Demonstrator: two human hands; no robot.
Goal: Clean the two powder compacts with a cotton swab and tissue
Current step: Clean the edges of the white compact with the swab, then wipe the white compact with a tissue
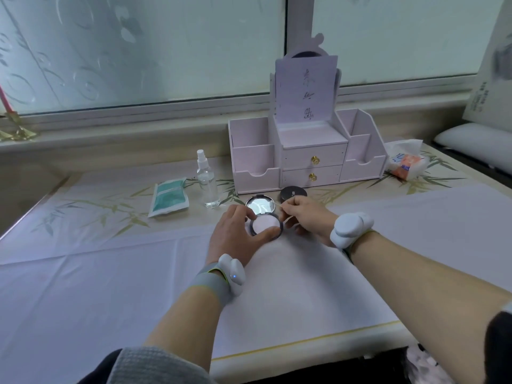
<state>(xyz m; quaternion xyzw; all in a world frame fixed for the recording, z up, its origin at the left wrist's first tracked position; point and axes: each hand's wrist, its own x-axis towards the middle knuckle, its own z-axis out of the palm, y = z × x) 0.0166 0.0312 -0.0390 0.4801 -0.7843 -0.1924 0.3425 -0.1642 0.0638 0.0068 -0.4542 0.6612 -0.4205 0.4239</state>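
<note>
The open compact [265, 227] lies on the worktop [110, 273] midway between the left and right edges, toward the far edge. Its mirrored lid is raised away from the person.

- The left hand [235, 231] grips the base, thumb on the near rim and fingers curled round the far-left rim. This likely steadies the case against the push of the swab.
- The right hand [304, 217] pinches the cotton swab [282, 206] between thumb and fingertips. The tip sits at the right side of the case near the hinge, probably to work powder out of the rim groove.
- The closed compact [293, 193] waits just behind the right hand, in front of the organiser [307, 151].
- The tissue pack [406, 159] lies at the organiser's right end, near the far edge, within reach for wiping.
- The spray bottle [206, 184] and green pouch [169, 198] stand left of the open compact.

Writing: the organiser's upright panel carries a column of handwritten characters, which are not legible here. The closed compact's lid mark and the tissue pack's blue and orange print are too small to read.
</note>
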